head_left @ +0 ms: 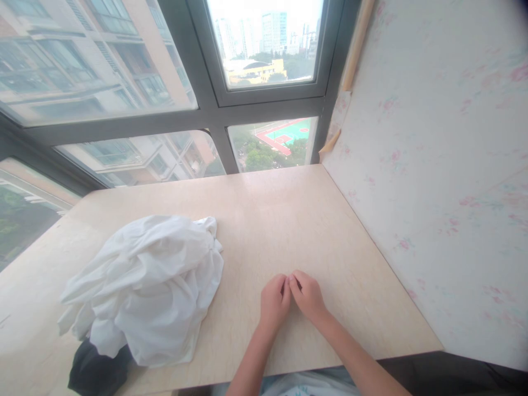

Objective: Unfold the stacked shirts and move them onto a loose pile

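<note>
My left hand (274,298) and my right hand (307,296) rest on the pale stone-patterned ledge (280,225), near its front edge. Both are loosely curled, with the thumbs and index fingers meeting in the middle. No object shows in either one; the undersides of the fingers are hidden. To the left of my hands, and apart from them, lies a crumpled heap of white cloth (152,280). A black cloth-like bundle (99,369) sticks out from under its near left corner.
Dark-framed windows (223,113) border the far and left sides of the ledge. On the right rises a wall with flowered wallpaper (429,181), peeling near the window. Below the front edge at right is a dark area (445,374) that I cannot make out.
</note>
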Demonstrator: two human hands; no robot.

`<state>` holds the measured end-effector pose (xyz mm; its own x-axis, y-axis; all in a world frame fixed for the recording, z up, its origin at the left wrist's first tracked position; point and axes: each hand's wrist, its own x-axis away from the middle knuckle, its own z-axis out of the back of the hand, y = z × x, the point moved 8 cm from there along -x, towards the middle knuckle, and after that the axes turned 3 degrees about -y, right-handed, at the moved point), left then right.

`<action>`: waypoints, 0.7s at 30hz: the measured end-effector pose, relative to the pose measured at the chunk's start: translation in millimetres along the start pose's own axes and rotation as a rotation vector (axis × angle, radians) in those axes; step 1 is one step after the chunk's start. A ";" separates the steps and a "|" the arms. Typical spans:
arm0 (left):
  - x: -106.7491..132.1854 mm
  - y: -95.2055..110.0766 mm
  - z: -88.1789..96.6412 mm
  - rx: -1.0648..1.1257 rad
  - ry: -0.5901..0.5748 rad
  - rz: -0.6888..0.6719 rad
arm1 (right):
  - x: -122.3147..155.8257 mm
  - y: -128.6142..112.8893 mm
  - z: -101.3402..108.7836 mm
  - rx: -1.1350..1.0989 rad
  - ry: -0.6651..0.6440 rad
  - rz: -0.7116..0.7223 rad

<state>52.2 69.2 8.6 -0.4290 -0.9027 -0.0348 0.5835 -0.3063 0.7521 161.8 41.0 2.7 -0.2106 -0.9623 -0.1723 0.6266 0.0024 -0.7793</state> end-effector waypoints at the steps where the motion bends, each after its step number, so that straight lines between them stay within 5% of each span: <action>1: -0.1 -0.2 -0.1 0.000 -0.001 0.000 | 0.1 0.3 -0.2 0.000 0.000 0.001; 21: -0.3 -0.2 -0.6 0.001 0.002 -0.010 | 0.3 1.5 1.5 -0.034 0.005 -0.014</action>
<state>52.6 69.3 8.0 -0.4337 -0.9000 -0.0434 0.5787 -0.3151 0.7522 163.8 40.3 2.5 -0.2231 -0.9609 -0.1637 0.5976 -0.0022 -0.8018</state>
